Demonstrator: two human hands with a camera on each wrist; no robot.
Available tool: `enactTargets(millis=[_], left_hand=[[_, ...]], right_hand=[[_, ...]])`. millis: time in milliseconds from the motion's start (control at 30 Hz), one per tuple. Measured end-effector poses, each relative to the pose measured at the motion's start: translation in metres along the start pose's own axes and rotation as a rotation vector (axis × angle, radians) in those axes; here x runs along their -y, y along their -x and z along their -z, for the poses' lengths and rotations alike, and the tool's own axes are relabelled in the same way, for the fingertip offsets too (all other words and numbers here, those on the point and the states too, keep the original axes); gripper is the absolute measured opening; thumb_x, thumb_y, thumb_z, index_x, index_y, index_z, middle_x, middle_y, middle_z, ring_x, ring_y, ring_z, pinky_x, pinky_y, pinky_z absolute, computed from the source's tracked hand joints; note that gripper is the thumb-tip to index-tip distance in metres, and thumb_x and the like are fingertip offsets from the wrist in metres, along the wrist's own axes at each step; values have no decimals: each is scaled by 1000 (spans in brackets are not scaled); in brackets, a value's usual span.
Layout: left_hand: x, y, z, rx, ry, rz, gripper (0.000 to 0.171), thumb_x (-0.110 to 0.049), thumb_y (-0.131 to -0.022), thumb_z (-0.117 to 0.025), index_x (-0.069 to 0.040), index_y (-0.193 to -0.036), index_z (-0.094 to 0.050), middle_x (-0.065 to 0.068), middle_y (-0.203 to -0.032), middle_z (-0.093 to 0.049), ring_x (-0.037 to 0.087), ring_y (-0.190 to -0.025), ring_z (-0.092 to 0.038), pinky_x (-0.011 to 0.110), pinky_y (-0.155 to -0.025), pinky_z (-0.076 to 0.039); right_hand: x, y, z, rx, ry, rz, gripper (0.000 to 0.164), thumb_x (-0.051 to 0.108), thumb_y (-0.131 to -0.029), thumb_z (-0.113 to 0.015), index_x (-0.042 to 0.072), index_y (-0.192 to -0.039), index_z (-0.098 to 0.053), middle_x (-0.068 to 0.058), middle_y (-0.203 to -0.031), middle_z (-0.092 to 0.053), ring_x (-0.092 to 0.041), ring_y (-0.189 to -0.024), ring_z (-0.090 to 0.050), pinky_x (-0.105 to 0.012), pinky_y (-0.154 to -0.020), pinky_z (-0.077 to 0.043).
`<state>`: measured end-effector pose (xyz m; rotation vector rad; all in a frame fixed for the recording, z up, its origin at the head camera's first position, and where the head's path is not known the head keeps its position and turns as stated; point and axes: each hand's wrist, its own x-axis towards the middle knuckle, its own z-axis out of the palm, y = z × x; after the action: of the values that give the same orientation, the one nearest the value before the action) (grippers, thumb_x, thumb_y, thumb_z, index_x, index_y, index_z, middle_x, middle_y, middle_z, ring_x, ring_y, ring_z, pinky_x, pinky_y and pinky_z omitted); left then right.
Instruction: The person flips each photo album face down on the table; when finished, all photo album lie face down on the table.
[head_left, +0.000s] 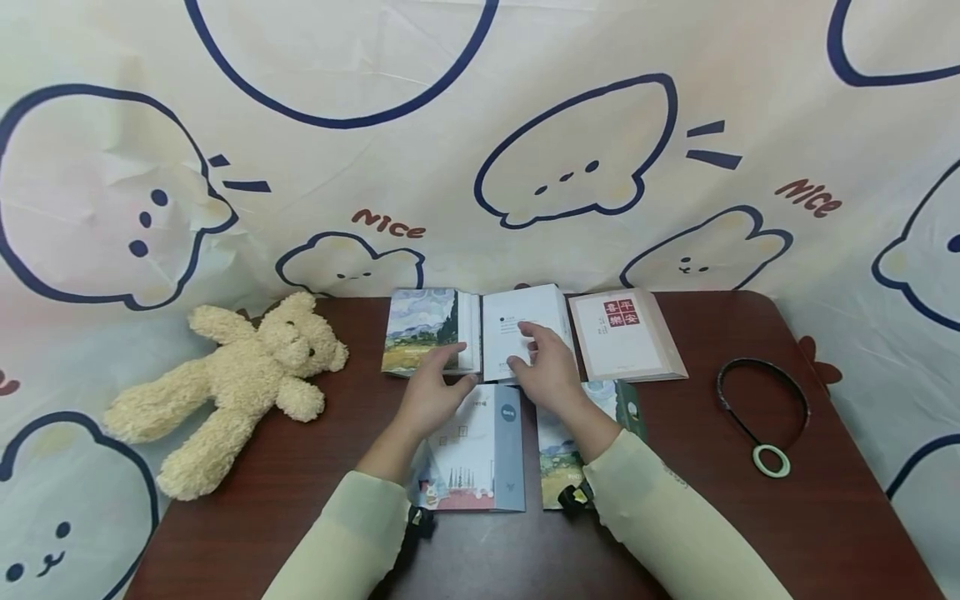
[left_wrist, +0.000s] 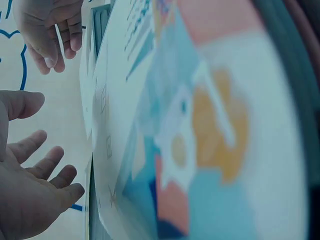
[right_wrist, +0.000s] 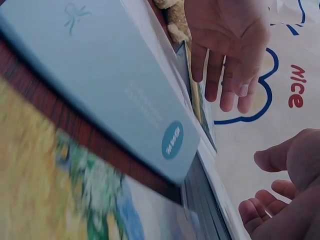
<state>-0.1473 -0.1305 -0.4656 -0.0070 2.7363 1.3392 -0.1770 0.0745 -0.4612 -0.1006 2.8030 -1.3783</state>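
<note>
My left hand (head_left: 432, 392) hovers with loosely spread fingers over the right edge of a book with a landscape painting cover (head_left: 416, 325). Over a white book (head_left: 498, 333) at the back middle is my right hand (head_left: 553, 373), its fingers relaxed and holding nothing. In the wrist views both hands appear above the books, palms partly facing each other, with nothing between the fingers. Beneath the left hand lies a white and blue book (head_left: 508, 450). A second landscape-covered book (head_left: 558, 471) is partly hidden by the right forearm.
A book with red characters (head_left: 622, 342) lies at the back right. A cream teddy bear (head_left: 251, 375) lies on the left of the dark wooden table (head_left: 840, 517). On the right is a black cord loop with a pale green ring (head_left: 771, 473). A printed cloth (head_left: 570, 250) hangs behind.
</note>
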Motion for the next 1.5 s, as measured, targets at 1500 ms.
enactTargets(millis=[1500], left_hand=[[56,-10,51,-92,29,206,85,-28,-97,-71,-9,-165,-23,24,-166,-24,45,-150,-29,64,-115,-34]], right_hand=[[35,-18,-69,358,113,86,79,29,-97,-73,7,-162,-34,-15,-156,-49,-34,-140,-50,-48,-112,-44]])
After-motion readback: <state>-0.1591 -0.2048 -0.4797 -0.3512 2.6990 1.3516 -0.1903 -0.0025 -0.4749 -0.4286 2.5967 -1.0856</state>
